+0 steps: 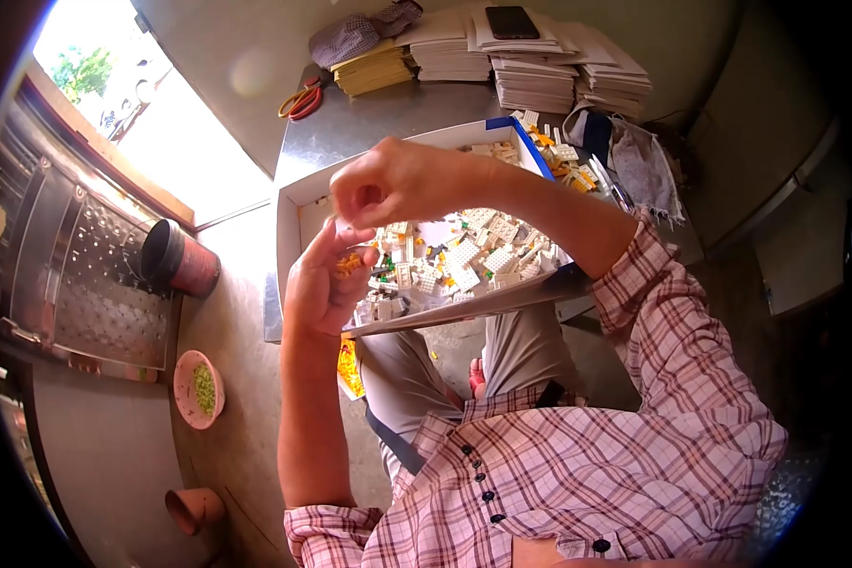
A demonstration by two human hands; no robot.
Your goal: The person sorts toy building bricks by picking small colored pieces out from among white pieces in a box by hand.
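Observation:
My left hand (317,289) is raised over the left side of a shallow box (291,270), its fingers curled around several small orange toy bricks (350,264) in the palm. Just above it, my right hand (402,180) is closed, thumb and fingers pinched together by the left fingertips. Whatever is between the right fingers is too small or hidden to make out. Below both hands, the box holds many loose white building bricks (464,263), with a few green and yellow ones among them. My right forearm crosses above the box and hides part of it.
More white and orange bricks (568,161) lie right of the box, beside a grey cloth (646,166). Behind stand paper stacks (535,85) with a phone (512,23) on top, and red-handled pliers (301,100). A pink bowl (220,388) and a dark bucket (185,260) are on the left.

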